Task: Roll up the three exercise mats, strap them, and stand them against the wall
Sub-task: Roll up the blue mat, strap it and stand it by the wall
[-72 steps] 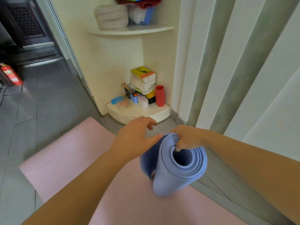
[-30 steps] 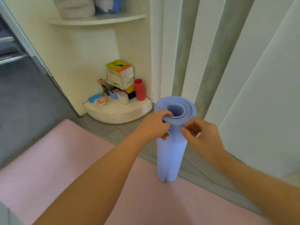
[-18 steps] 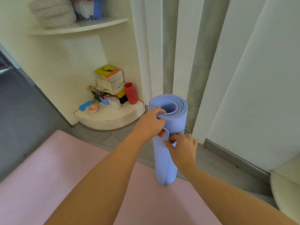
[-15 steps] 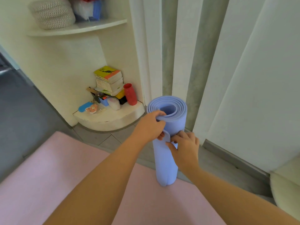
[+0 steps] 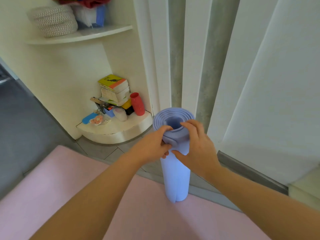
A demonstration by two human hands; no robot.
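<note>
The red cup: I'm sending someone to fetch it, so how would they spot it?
Look at the low curved shelf in the corner, just left of the upright blue mat. The red cup stands at its right end beside the stack of books, the only tall red thing there.

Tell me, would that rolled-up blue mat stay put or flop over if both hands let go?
Probably tippy: the blue mat stands tall and narrow on end on the pink mat. It looks soft rather than stiff, since its top coils dent under the left hand and right hand. No strap shows, so it may spring loose.
</note>
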